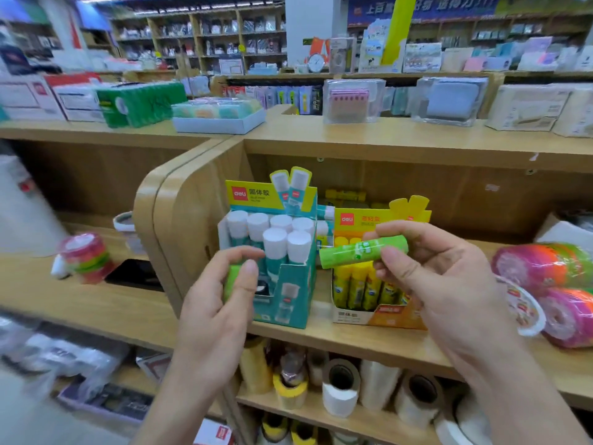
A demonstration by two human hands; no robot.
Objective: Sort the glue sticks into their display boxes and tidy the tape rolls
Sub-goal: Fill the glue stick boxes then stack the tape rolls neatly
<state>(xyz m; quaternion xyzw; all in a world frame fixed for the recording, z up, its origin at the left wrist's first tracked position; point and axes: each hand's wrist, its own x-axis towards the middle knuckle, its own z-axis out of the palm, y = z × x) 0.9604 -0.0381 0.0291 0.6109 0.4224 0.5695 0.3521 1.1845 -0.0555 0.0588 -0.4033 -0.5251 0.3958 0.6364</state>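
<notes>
My right hand (433, 268) pinches a lime-green glue stick (362, 252) level above the yellow display box (359, 316); my left hand (221, 303) grips a second green stick (232, 279) left of that box. The box stands on a wooden shop shelf (353, 345).

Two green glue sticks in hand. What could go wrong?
Missorting: the teal box shows white-capped sticks, the orange box yellow ones, so the green stick in the right hand, or the one in the left hand, may land wrongly. The teal box sits near the shelf edge; a push could topple it.

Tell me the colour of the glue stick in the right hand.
The glue stick is light green; head view shows it.
</notes>
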